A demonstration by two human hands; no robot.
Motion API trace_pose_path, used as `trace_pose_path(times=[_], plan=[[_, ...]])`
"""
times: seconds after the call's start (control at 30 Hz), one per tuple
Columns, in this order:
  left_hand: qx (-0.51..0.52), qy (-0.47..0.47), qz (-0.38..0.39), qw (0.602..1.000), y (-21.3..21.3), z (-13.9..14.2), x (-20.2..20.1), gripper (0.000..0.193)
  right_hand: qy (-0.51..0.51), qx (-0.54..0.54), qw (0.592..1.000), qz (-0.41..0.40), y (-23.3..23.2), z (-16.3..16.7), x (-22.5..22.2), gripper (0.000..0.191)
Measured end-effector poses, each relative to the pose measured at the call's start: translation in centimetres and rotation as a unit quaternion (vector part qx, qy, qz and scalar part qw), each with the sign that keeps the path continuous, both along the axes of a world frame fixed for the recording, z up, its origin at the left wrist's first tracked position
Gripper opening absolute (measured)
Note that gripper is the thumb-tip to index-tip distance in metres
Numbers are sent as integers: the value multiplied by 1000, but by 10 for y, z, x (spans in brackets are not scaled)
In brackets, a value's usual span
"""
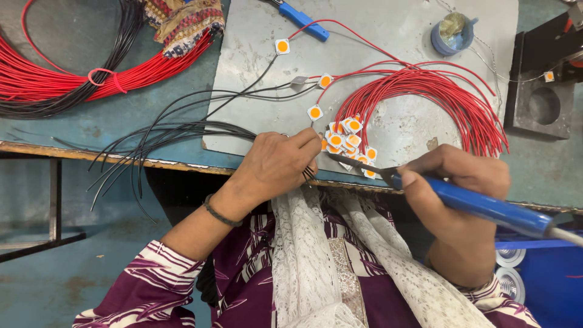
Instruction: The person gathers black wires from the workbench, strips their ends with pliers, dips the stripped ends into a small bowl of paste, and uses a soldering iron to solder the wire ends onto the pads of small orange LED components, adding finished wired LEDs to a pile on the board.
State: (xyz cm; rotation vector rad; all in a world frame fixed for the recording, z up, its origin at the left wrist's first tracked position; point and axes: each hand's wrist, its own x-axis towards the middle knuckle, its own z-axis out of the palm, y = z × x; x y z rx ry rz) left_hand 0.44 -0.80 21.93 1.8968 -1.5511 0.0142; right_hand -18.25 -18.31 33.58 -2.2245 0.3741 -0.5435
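Many orange-centred white chips (346, 144) (red-wired)

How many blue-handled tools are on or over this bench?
2. One soldering iron is held in the right hand, tip at the pile of small square chips. Another blue handle lies at the gray sheet's top edge, partly cut off.

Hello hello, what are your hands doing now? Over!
Left hand pinches black wires at the chip pile. Right hand grips blue soldering iron, tip at the chips. Red wires fan out behind, nothing blocking.
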Motion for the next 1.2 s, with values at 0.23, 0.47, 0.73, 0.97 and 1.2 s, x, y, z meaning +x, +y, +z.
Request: trace_pose_path(times=[0.23,0.47,0.73,0.97,1.2], plan=[[-32,-24,10,999,3,0,-3,13,-74,58,993,-64,0,0,-17,17],[-55,-47,15,997,14,-1,-16,14,-202,131,970,-34,-11,-32,-34,36],[-99,-61,30,993,21,-8,-29,15,-239,161,958,12,-7,-52,-59,54],[-91,-59,28,994,24,-6,-33,12,-253,153,954,39,-1,-63,-76,59],[-137,-18,27,990,25,-10,-21,12,-232,182,952,81,-6,-79,-51,42]])
